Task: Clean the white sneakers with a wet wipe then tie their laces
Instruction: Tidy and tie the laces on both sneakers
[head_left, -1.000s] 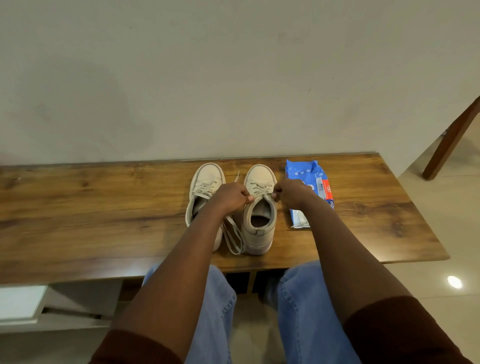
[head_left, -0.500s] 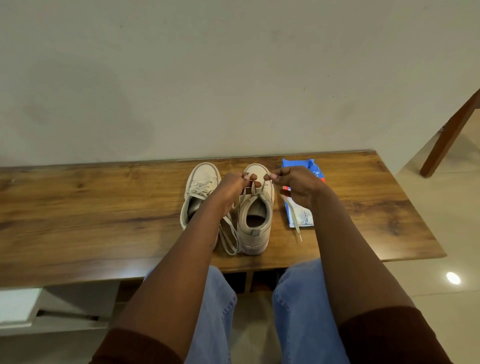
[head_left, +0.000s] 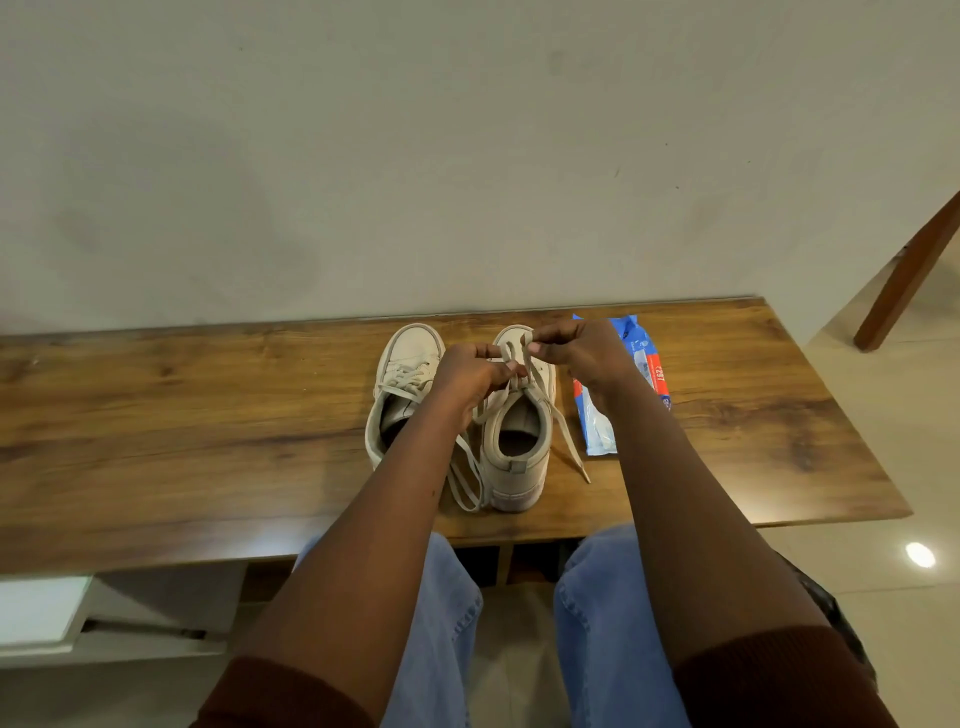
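Logged: my left hand (head_left: 470, 371) and right hand (head_left: 582, 353) each pinched the lace (head_left: 566, 441) just above one sneaker (head_left: 517, 441); other sneaker (head_left: 402, 384) lay left of the grip, wipes pack (head_left: 597, 431) right.

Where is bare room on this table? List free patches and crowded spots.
Largest: the table left of the left sneaker, to the picture's edge. Smaller: right of the wipes pack, to the table's right edge. Crowded: the middle, where the left hand and right hand pinch the laces of the right sneaker, one end trailing toward the pack.
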